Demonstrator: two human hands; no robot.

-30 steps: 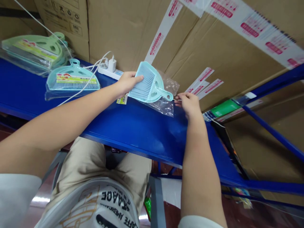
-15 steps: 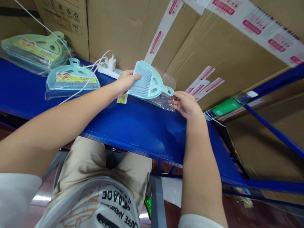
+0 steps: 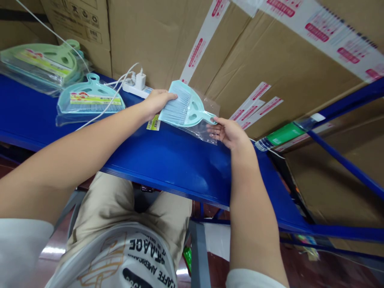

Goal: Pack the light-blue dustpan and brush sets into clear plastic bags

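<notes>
My left hand (image 3: 156,103) grips the wide end of a light blue mini dustpan with a brush (image 3: 185,107), holding it just above the blue shelf (image 3: 168,160). A yellow-green paper label (image 3: 154,123) sticks out under that hand. My right hand (image 3: 229,131) is at the dustpan's handle end, fingers curled on the clear plastic bag (image 3: 207,130) that lies under the set.
A packed blue dustpan set (image 3: 88,99) and a stack of green ones (image 3: 42,64) lie at the left. A white power strip with charger (image 3: 136,86) and cables sits behind. Taped cardboard boxes (image 3: 240,52) wall the back. A green tape roll (image 3: 282,136) lies at the right.
My right hand moved left from the bag's far edge to the handle end and took hold of the bag. The dustpan shifted slightly left and down.
</notes>
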